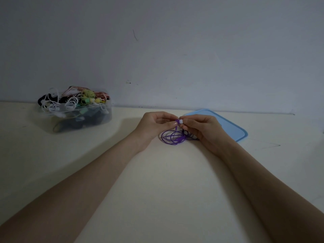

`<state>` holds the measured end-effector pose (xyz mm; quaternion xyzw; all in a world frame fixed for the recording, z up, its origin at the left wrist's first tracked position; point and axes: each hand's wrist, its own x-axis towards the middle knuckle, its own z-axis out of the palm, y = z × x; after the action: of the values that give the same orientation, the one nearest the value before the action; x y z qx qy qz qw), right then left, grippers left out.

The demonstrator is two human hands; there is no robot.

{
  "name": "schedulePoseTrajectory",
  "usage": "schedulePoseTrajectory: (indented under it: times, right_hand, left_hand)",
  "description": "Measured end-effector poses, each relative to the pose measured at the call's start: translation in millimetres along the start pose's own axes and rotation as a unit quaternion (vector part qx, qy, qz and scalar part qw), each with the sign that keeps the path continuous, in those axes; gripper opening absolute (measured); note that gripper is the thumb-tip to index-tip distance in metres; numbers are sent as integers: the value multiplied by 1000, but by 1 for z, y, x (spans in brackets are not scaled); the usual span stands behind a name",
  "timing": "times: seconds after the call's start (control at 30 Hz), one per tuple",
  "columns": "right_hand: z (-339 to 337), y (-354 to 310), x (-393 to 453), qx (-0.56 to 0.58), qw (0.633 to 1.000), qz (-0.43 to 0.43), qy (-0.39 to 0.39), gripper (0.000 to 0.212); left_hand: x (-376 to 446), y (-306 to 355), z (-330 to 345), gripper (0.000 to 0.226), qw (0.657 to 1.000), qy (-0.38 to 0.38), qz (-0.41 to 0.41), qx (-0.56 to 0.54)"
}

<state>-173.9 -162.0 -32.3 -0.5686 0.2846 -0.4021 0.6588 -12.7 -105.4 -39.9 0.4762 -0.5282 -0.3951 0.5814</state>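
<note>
thing: purple earphones (pixel 172 138), thin cord, kinda messy
tip: little purple-and-white piece (pixel 180 121), held up off the surface, pinched from both sides by the left hand (pixel 156 123) and right hand (pixel 201 128)
cord: drops straight down from that piece into a few loose overlapping loops
where: loops lie flat on the cream table (pixel 157 172), between the hands, right edge tucked under the right hand
extra: thicker purple lump among the loops, can't tell what it is
</note>
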Motion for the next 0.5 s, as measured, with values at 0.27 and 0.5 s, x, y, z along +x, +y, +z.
schedulePoseTrajectory:
  times: [0.27, 0.5]
  right_hand:
    - [3, 0, -1, 1, 1000, -9, -6, 10]
    - [3, 2, 0, 15, 1000, -7, 8, 14]
  left_hand:
    - [3, -2, 1, 15, 999, 18, -25, -14]
    - [2, -1, 2, 14, 999, 20, -29, -21]
